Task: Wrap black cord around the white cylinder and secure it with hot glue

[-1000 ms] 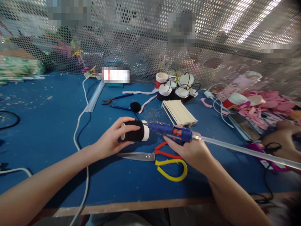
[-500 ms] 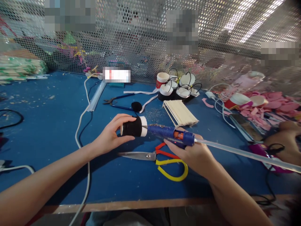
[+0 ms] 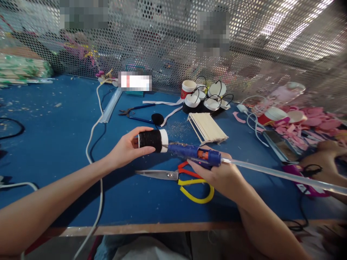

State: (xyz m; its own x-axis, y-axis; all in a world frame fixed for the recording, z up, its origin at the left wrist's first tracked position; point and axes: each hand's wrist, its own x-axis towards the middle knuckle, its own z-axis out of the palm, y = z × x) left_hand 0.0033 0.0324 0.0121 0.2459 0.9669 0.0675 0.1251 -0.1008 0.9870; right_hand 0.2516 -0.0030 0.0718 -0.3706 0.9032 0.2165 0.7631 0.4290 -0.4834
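Observation:
My left hand (image 3: pixel 126 146) grips a small paper cup (image 3: pixel 151 140) lying on its side, wrapped in black with a white band at one end. A blue hot glue gun (image 3: pixel 189 151) is in my right hand (image 3: pixel 221 171), its nozzle at the cup's white band. From the gun's back a long clear glue stick (image 3: pixel 271 175) runs off to the right. Just below the cup lies a pair of scissors (image 3: pixel 170 175) with red and yellow handles. Beyond it are blue-handled pliers (image 3: pixel 135 115) and a black round piece (image 3: pixel 157 119) beside a white ribbon (image 3: pixel 170 116).
Several small cups with black loops (image 3: pixel 213 103) stand at the back, near a bundle of pale sticks (image 3: pixel 208 126). Pink pieces (image 3: pixel 320 126), a phone (image 3: pixel 280 146) and another person's hand (image 3: pixel 324 162) are at the right. A white cable (image 3: pixel 89 151) crosses the left side.
My left hand has turned the cup slightly, and its black wrapping now shows glossy streaks. The glue gun stays at the white band. The whole view has shifted a little.

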